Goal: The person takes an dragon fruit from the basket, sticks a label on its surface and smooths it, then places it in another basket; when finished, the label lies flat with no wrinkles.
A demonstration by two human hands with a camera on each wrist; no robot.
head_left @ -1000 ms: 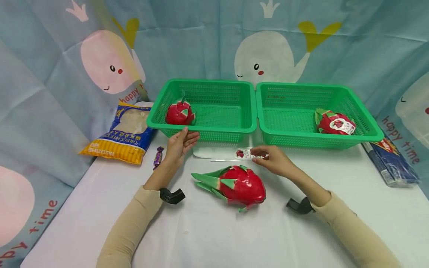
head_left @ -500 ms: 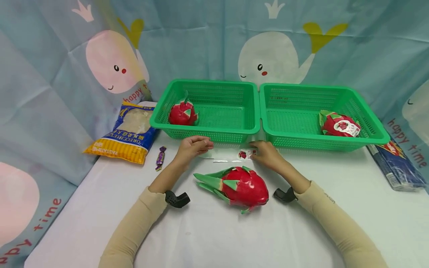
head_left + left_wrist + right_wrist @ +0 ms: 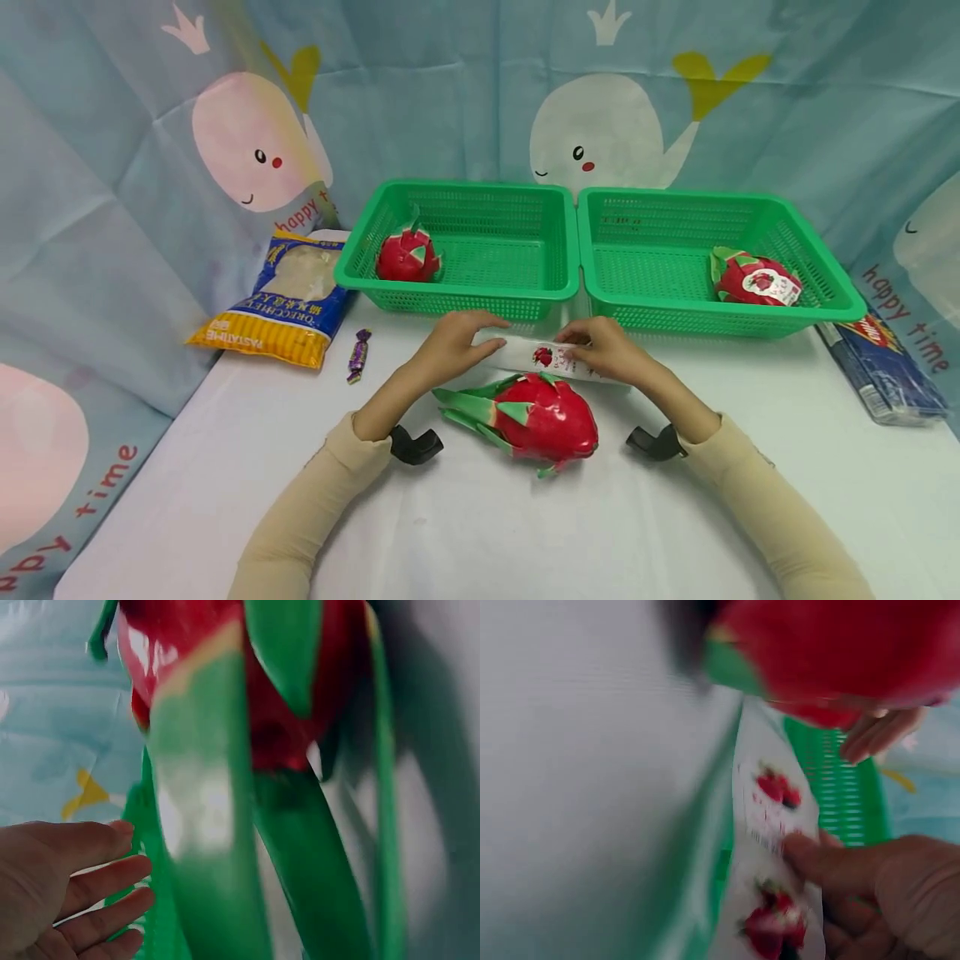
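A white strip of labels printed with red fruit is lifted off the table in front of the baskets. My right hand pinches it between thumb and fingers, as the right wrist view shows close up. At the strip's left end is my left hand, its fingers loosely extended and nothing held between them in the left wrist view. Between my forearms lies a large red dragon fruit, green leaves pointing left. It blocks much of both wrist views.
Two green baskets stand side by side: the left basket holds one dragon fruit, the right basket a labelled dragon fruit. A pasta bag and wrapped candy lie left, a blue package right.
My right hand has taken hold of the label strip and raised it, drawing it slightly nearer the dragon fruit. My left hand has moved right from the left basket's front to the strip's left end.
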